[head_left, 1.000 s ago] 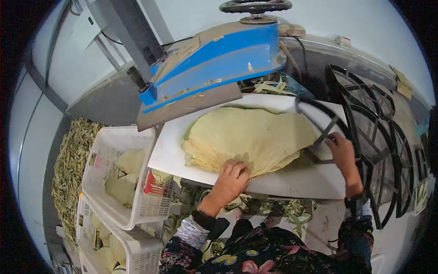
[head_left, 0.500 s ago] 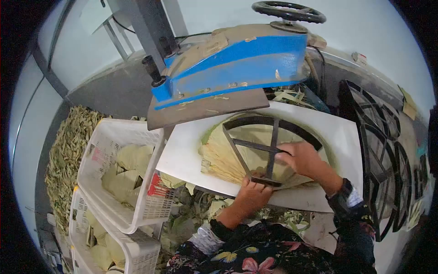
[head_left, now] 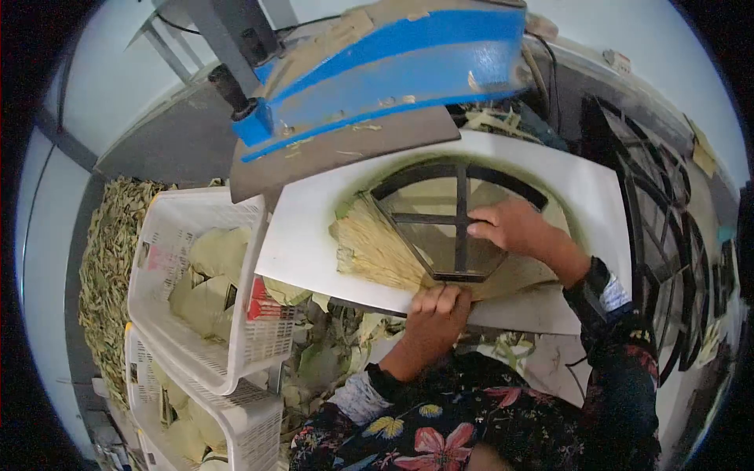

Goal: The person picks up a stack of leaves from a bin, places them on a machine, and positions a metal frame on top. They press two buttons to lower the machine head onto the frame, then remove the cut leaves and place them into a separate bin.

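A black fan-shaped cutting die (head_left: pixel 462 188) with crossed bars lies on pale, pleated dried leaves (head_left: pixel 375 247). The leaves fan out over a white board (head_left: pixel 298 228), their ribbed left part sticking out beyond the die. My right hand (head_left: pixel 522 235) is closed, thumb and fingers pinching the die's crossbar near its centre. At the front edge of the board, my left hand (head_left: pixel 438 310) has its fingers curled around the narrow end of the leaves, just below the die's short side. What lies under those fingers is partly hidden.
A blue press (head_left: pixel 393 74) with a brown plate (head_left: pixel 338 157) stands behind the board. White crates (head_left: pixel 255 337) holding cut leaf pieces are at the left, beside a leaf-scrap heap (head_left: pixel 110 275). More black dies (head_left: pixel 656 204) lean at the right. Scraps lie below the board.
The die has gone from tilted to lying flatter on the leaves, under my right hand. My left fingers have come off its short side to the board's front edge. The camera view has shifted.
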`<state>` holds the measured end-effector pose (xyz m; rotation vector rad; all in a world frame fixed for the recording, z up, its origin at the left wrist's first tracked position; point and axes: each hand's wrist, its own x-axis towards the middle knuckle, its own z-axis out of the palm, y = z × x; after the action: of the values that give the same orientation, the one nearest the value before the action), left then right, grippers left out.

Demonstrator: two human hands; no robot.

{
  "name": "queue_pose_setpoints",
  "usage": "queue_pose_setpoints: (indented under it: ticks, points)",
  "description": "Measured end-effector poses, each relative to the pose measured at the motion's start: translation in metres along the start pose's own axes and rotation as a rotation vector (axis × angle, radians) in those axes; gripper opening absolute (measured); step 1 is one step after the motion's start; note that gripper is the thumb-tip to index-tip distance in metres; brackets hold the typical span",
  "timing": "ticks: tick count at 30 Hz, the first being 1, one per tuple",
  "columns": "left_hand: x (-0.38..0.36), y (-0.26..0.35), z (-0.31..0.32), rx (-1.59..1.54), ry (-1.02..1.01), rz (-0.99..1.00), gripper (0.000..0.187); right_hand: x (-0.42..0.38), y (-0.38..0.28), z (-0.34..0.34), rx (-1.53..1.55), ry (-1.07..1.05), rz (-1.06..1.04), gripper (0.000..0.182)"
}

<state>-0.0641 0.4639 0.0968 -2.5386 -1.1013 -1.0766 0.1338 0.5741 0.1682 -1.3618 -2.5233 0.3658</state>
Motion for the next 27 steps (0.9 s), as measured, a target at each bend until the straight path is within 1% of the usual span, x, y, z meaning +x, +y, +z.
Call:
queue_pose_setpoints:
  ticks: [2,4,8,9,10,11,12,13,15,16,17,18,19,20,21,22,23,24,25,26,27]
  points:
    - [0.001,-0.003,0.001,-0.001,-0.042,0.025,0.034,-0.002,-0.002,0.001,0.069,0.018,0.003,0.027]
    - [0.002,-0.005,0.001,0.024,-0.075,0.034,0.034,-0.003,0.003,0.013,0.051,0.054,-0.016,0.026]
    - [0.003,-0.008,0.000,0.010,-0.121,0.030,0.031,-0.006,0.003,0.018,0.024,0.021,0.039,0.024]
    - [0.004,-0.010,-0.001,-0.037,-0.144,0.035,0.029,-0.006,0.002,0.019,-0.004,0.010,0.052,0.024]
    - [0.006,-0.015,-0.001,-0.080,-0.159,0.044,0.027,-0.004,0.002,0.020,-0.007,0.018,0.049,0.024]
    - [0.008,-0.025,-0.004,-0.075,-0.152,0.051,0.027,-0.004,0.000,0.021,-0.025,-0.012,0.089,0.025]
    - [0.009,-0.041,-0.010,-0.191,-0.166,0.151,0.026,-0.005,0.000,0.021,-0.046,-0.041,0.131,0.025]
    - [0.009,-0.059,-0.018,-0.308,-0.182,0.252,0.025,-0.005,0.000,0.020,-0.054,-0.033,0.130,0.025]
    - [0.044,-0.119,-0.063,-0.180,-0.629,0.175,0.029,-0.007,-0.002,0.020,-0.016,-0.008,0.107,0.026]
    - [0.045,-0.147,-0.068,0.035,-0.213,0.018,0.036,-0.008,-0.001,0.021,-0.016,0.002,0.116,0.026]
    - [0.061,-0.180,-0.079,-0.023,0.180,-0.171,0.044,-0.009,0.001,0.024,-0.035,-0.017,0.114,0.029]
    - [0.083,-0.219,-0.089,0.056,0.364,-0.280,0.058,-0.009,0.002,0.024,-0.059,-0.036,0.113,0.032]
    - [0.104,-0.261,-0.105,0.093,0.466,-0.270,0.071,-0.009,0.001,0.022,-0.070,-0.026,0.127,0.032]
    - [0.116,-0.316,-0.111,0.157,0.583,-0.344,0.076,-0.009,-0.001,0.019,-0.052,-0.030,0.123,0.031]
    - [0.135,-0.356,-0.119,0.107,0.660,-0.442,0.070,-0.009,-0.002,0.017,-0.033,-0.033,0.121,0.031]
    - [0.151,-0.383,-0.123,0.053,0.732,-0.540,0.065,-0.010,-0.002,0.018,-0.044,-0.020,0.143,0.031]
    - [0.163,-0.393,-0.129,0.028,0.732,-0.526,0.065,-0.012,-0.002,0.022,-0.009,0.034,0.118,0.029]
    - [0.179,-0.397,-0.139,-0.472,0.545,-0.649,0.057,-0.012,-0.001,0.023,0.025,0.088,0.090,0.028]
    - [0.191,-0.397,-0.140,-0.959,0.317,-0.744,0.049,-0.012,0.000,0.021,0.015,0.098,0.109,0.028]
    - [0.199,-0.393,-0.132,-0.973,0.308,-0.733,0.049,-0.012,0.000,0.020,0.006,0.071,0.120,0.028]
    - [0.202,-0.391,-0.124,-0.944,0.372,-0.762,0.040,-0.013,-0.001,0.020,0.001,0.042,0.129,0.028]
